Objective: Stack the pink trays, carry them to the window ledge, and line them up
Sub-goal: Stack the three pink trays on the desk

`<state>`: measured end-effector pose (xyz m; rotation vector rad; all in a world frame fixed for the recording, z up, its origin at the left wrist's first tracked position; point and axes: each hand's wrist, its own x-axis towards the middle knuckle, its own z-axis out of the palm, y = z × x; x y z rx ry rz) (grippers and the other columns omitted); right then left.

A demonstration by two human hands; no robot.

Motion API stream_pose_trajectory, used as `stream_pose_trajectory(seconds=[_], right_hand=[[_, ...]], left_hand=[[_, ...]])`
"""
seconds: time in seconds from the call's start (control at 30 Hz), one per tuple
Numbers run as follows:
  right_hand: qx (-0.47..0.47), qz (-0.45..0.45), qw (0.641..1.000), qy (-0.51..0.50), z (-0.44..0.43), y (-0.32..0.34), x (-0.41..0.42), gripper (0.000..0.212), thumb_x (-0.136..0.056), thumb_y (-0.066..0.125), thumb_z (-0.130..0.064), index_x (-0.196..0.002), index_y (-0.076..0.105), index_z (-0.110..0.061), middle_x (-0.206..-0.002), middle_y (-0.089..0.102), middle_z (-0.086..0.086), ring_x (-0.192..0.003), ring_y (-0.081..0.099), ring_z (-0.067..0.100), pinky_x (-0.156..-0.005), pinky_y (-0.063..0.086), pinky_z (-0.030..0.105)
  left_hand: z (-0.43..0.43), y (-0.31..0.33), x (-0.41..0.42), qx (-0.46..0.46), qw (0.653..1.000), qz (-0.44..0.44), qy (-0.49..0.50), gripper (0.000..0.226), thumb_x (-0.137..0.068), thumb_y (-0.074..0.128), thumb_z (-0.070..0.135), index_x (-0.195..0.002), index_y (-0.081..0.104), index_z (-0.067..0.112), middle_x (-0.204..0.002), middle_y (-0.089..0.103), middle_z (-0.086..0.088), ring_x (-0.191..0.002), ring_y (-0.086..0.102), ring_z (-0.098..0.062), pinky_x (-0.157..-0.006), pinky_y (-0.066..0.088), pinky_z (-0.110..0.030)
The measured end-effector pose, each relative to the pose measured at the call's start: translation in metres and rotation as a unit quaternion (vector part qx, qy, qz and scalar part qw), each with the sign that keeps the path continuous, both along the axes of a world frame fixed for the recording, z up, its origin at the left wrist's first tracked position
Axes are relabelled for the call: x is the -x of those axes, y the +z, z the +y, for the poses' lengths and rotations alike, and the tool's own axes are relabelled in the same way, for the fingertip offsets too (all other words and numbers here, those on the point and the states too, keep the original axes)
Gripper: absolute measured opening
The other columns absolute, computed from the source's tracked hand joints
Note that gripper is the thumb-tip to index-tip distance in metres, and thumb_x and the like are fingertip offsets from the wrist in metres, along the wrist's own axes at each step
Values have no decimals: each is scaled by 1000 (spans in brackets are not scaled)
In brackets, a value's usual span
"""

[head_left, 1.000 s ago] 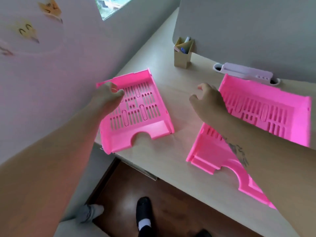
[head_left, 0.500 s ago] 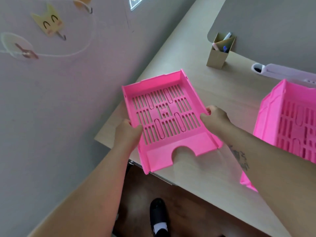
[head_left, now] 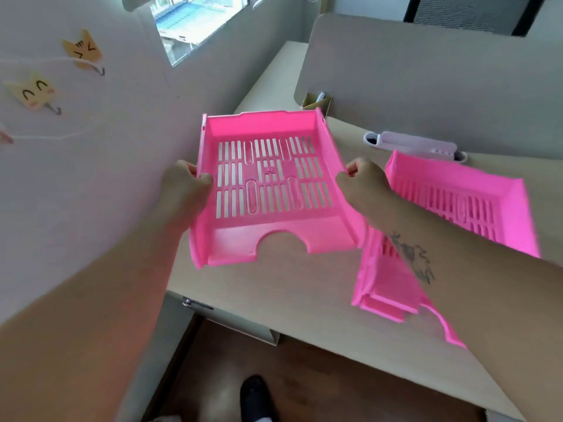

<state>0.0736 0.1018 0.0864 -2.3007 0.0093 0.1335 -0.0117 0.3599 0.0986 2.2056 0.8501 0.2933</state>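
A pink slotted tray (head_left: pixel 268 184) hangs in the air above the desk, tilted slightly toward me. My left hand (head_left: pixel 182 187) grips its left wall and my right hand (head_left: pixel 362 185) grips its right wall. To the right lies a second pink tray (head_left: pixel 463 190) on the desk, and my right forearm partly hides a third pink tray (head_left: pixel 384 284) in front of it. The window (head_left: pixel 195 22) is at the top left, beyond the wall; its ledge is out of sight.
The wooden desk (head_left: pixel 304 300) has a grey partition (head_left: pixel 426 74) along its back. A cardboard pen holder (head_left: pixel 316 102) and a white organiser (head_left: pixel 417 144) stand against it. A wall with cat-shaped hooks (head_left: pixel 33 94) is close on the left. My shoe (head_left: pixel 256 394) shows on the floor.
Both hands took hold of the left tray by its side walls and lifted it off the desk, up and toward the right. The view has swung up to show the window.
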Motion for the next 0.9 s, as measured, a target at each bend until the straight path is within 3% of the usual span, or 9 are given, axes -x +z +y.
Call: stream_pose_trajectory(seconds=[0.1, 0.23, 0.33, 0.47, 0.67, 0.77, 0.9], right_hand=[[-24, -27, 999, -34, -61, 22, 13, 29, -93, 51, -15, -114, 59, 2, -108, 62, 10, -88, 55, 25, -64, 42, 31], [-46, -54, 994, -86, -155, 45, 32, 13, -93, 47, -12, -101, 55, -5, -78, 49, 4, -63, 43, 14, -54, 34, 27], [-26, -80, 990, -115, -220, 57, 48, 10, -96, 47, -12, -101, 53, -7, -79, 49, 2, -59, 42, 13, -47, 35, 25], [-26, -85, 984, -154, -278, 54, 62, 17, -96, 46, -11, -106, 53, 0, -88, 53, 5, -61, 43, 12, -51, 36, 27], [-57, -34, 980, -187, -300, 26, 67, 14, -97, 44, -10, -106, 50, -2, -91, 52, 6, -63, 45, 13, -53, 39, 30], [-80, -11, 978, -193, -296, 11, 71, 10, -97, 42, -10, -105, 46, -4, -85, 51, 4, -64, 46, 15, -54, 41, 31], [-85, 5, 978, -191, -290, -7, 77, 1, -99, 39, -8, -100, 39, -9, -75, 43, -1, -56, 40, 13, -46, 32, 27]], left_hand=[[-51, 20, -14, 0, 999, -2, -53, 13, -95, 53, 12, -87, 62, 8, -70, 59, -3, -54, 52, -11, -45, 38, -24], [-138, 32, -32, -15, 994, -19, -109, 29, -89, 49, 9, -88, 69, -12, -69, 60, -16, -53, 51, -26, -48, 40, -26], [-206, 37, -43, -33, 987, -16, -153, 24, -88, 45, 7, -71, 62, -1, -60, 51, -9, -49, 45, -24, -45, 32, -24], [-265, 34, -57, -22, 980, -5, -199, 21, -85, 42, 8, -72, 58, 9, -62, 50, -4, -54, 47, -22, -45, 32, -25], [-289, 19, -69, -21, 975, 21, -222, 30, -96, 41, 12, -114, 63, -1, -86, 59, -12, -72, 59, -31, -56, 41, -30], [-289, 8, -73, -2, 976, 32, -218, 29, -100, 44, 21, -123, 59, 11, -105, 58, -10, -75, 55, -23, -58, 40, -31], [-286, -10, -71, 18, 976, 58, -209, 31, -101, 43, 25, -126, 58, 16, -111, 60, -9, -86, 58, -29, -67, 45, -35]])
